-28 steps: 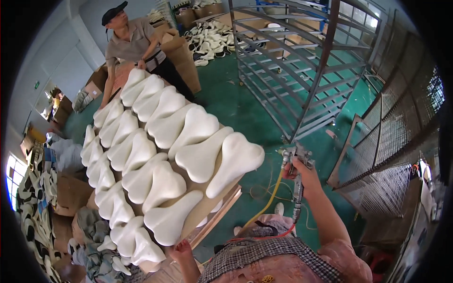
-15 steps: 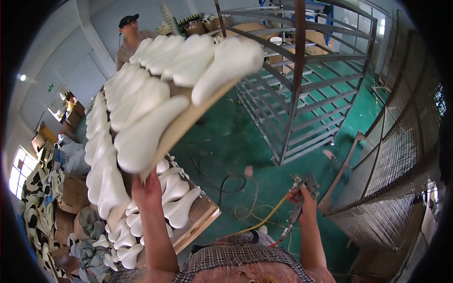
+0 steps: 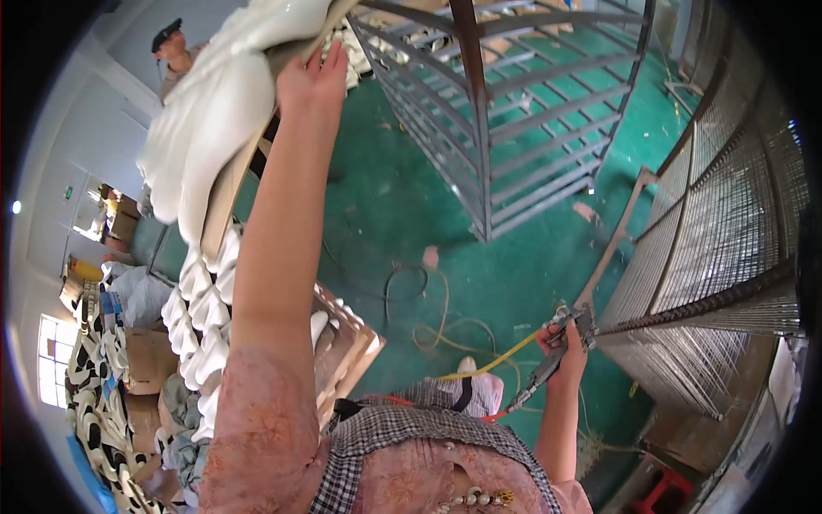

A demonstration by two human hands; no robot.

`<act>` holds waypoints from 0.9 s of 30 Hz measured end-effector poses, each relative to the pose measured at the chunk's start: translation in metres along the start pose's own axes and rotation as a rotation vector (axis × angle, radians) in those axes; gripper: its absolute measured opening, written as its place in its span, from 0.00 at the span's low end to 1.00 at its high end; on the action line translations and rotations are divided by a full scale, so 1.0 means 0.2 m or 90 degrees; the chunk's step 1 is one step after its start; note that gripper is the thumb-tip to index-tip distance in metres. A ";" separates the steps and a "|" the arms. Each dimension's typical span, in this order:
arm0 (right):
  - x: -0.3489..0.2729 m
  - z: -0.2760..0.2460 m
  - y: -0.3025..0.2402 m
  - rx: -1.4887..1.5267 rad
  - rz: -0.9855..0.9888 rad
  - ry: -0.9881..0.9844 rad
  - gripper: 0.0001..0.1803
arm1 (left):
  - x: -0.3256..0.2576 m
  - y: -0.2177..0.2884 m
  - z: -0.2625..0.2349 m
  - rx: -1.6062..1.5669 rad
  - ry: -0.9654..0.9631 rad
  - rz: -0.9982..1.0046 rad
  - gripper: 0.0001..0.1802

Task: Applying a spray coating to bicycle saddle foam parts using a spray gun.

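Note:
My left hand (image 3: 310, 84) is raised at the upper left, its palm under the near edge of a light wooden board (image 3: 224, 199) and its fingers at that edge. Rows of glossy white, sole-shaped pieces (image 3: 193, 128) cover the tilted board, whose far end runs out of view. My right hand (image 3: 567, 364) is closed around a metal spray gun (image 3: 548, 364), low on the right and away from the board. A yellow hose (image 3: 497, 363) and a red hose lead from the gun toward my waist. More white pieces (image 3: 195, 321) lie below the board, partly hidden by my left forearm.
A grey metal rack (image 3: 481, 163) stands ahead on the green floor. Wire-mesh frames (image 3: 685, 265) lean at the right. Thin hoses loop across the floor. A wooden pallet (image 3: 351, 368), cardboard boxes (image 3: 150, 360) and a red stool (image 3: 664, 493) are nearby. Another person (image 3: 178, 56) stands at far left.
My left arm has stretched up and forward, and the board with its white pieces has moved up and away. The right hand keeps the spray gun. The view has shifted.

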State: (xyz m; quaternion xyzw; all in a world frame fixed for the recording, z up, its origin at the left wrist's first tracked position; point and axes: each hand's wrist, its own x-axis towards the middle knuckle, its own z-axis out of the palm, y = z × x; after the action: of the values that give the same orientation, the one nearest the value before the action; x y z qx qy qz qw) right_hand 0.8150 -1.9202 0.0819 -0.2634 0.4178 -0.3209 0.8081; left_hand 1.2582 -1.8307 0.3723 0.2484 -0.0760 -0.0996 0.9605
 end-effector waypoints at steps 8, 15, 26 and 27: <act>0.05 0.04 0.08 -0.089 0.085 -0.019 0.14 | 0.13 -0.32 -0.19 0.423 -0.397 -0.133 0.22; -0.09 0.52 0.38 -0.192 0.161 -0.314 0.13 | -1.22 -0.20 -1.39 0.672 -0.261 -0.559 0.27; -1.66 1.25 1.15 -0.080 0.346 -0.859 0.23 | -3.07 1.22 -2.12 0.575 0.117 -0.438 0.38; -1.85 1.22 1.19 -0.052 0.385 -0.835 0.24 | -3.33 1.31 -2.16 0.592 0.170 -0.425 0.39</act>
State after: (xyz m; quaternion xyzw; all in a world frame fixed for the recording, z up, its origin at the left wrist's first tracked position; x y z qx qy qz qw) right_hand 0.9280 -1.4514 0.2288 -0.3049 -0.0867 0.1569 0.9354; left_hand 0.7385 -1.2551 0.0638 0.6647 0.0925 -0.3208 0.6683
